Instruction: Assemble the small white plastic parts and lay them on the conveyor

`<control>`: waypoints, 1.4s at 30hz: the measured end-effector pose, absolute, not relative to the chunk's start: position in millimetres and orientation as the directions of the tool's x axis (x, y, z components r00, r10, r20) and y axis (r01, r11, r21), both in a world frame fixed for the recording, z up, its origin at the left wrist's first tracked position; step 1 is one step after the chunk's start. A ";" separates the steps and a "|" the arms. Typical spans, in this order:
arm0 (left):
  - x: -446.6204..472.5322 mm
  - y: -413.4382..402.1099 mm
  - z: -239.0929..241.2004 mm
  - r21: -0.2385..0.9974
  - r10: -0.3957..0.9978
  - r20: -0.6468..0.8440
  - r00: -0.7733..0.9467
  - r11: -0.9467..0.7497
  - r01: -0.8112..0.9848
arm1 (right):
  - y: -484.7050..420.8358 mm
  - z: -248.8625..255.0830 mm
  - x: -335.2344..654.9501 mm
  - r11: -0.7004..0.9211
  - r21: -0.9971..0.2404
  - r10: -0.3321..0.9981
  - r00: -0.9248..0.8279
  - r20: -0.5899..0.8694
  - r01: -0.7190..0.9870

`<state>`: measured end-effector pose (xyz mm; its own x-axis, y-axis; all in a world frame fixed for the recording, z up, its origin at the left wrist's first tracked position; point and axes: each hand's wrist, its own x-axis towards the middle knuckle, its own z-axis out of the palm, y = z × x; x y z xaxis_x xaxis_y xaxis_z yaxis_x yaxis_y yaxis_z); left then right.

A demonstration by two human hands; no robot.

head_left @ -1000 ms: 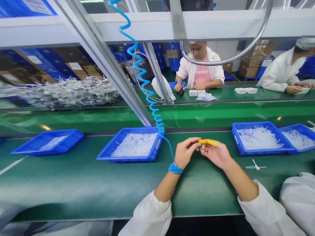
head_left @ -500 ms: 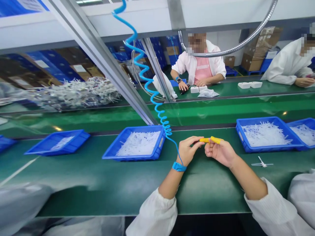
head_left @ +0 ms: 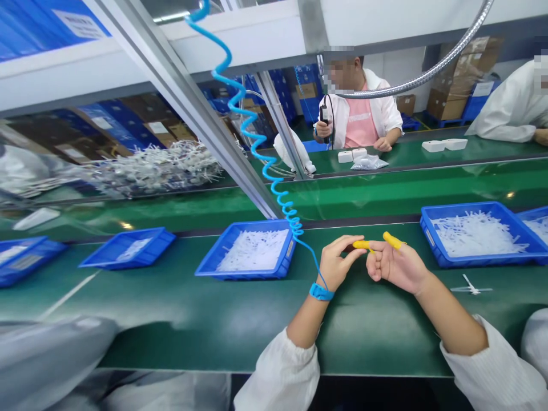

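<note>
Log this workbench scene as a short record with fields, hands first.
left: left hand, fingertips pinching a yellow finger cot that seems to sit on a right-hand finger
right: right hand, fingers spread, second yellow cot on a raised fingertip
wrist: blue wrist strap on the left wrist, joined to a coiled blue cord
surface: green belt
nearby: blue tray of white plastic pieces left of the hands; another blue tray to the right; loose white piece on the belt

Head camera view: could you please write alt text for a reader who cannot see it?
The person's left hand pinches a yellow rubber finger cot on a fingertip of the right hand, above a green work surface. A blue plastic tray of white parts lies to their left.
</note>
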<state>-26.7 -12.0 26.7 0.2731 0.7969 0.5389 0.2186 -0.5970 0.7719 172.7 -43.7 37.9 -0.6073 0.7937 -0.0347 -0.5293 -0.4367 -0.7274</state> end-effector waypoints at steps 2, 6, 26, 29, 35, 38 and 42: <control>-25.9 -12.1 24.5 0.796 0.810 0.530 0.249 -0.577 0.182 | -45.6 38.6 170.6 -0.440 -0.723 0.781 -0.624 -0.016 -0.532; -23.5 -13.5 19.9 0.846 0.844 0.491 0.217 -0.521 0.113 | -47.6 37.0 168.0 -0.444 -0.708 0.757 -0.652 0.030 -0.549; -13.8 -19.6 29.9 0.977 0.954 0.196 0.225 -0.172 -0.122 | -50.4 32.7 155.2 -0.429 -0.647 0.758 -0.640 0.121 -0.630; -13.6 -19.8 31.8 0.976 0.952 0.209 0.225 -0.188 -0.112 | -51.0 34.9 154.9 -0.442 -0.598 0.767 -0.628 0.135 -0.668; -12.1 -19.3 32.0 0.976 0.944 0.204 0.257 -0.177 -0.128 | -54.1 40.6 155.2 -0.442 -0.580 0.790 -0.604 0.109 -0.684; -11.9 -19.3 32.2 0.977 0.941 0.205 0.269 -0.178 -0.119 | -55.1 42.7 154.6 -0.438 -0.589 0.798 -0.595 0.093 -0.679; -11.8 -19.4 31.9 0.976 0.936 0.212 0.280 -0.187 -0.116 | -56.7 45.3 153.5 -0.445 -0.576 0.796 -0.598 0.096 -0.685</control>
<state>-11.8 -19.4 31.9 0.2796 0.9364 0.2123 -0.1160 -0.1866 0.9756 153.5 -56.7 45.3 -0.5976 0.7961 0.0956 -0.6853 -0.4452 -0.5764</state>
